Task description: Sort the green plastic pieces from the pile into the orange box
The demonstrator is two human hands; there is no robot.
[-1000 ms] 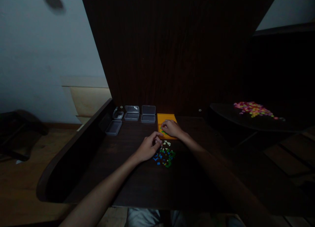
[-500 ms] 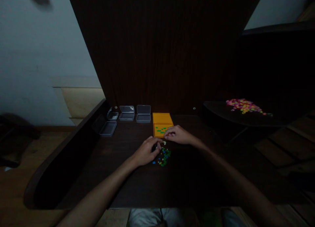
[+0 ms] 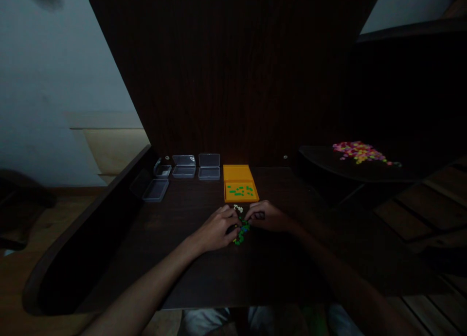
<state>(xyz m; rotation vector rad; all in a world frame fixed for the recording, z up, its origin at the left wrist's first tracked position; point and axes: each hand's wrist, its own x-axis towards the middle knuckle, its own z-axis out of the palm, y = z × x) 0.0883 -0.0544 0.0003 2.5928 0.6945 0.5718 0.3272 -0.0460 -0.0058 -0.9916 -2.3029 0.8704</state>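
Piece pile (image 3: pixel 241 237), long axis near-to-far.

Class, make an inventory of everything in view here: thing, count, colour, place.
Hinged box: one, orange-yellow, open, mid-desk
Small flat pieces: over ten, green, inside that box
Hinged plastic boxes: four, clear, desk's back left
Small pale pieces: several, off-white, before the orange-yellow box
Mixed pieces: uncountable, mostly green, some blue and yellow, between the hands
Heaped small pieces: uncountable, multicoloured, right-hand shelf
Shelf: one, dark, right
Desk: one, dark brown, centre
Wall: pale, left background
Floor: brown, lower left and right
Trousers: greyish, bottom edge
Left hand: one, at mixed pieces
Right hand: one, at mixed pieces
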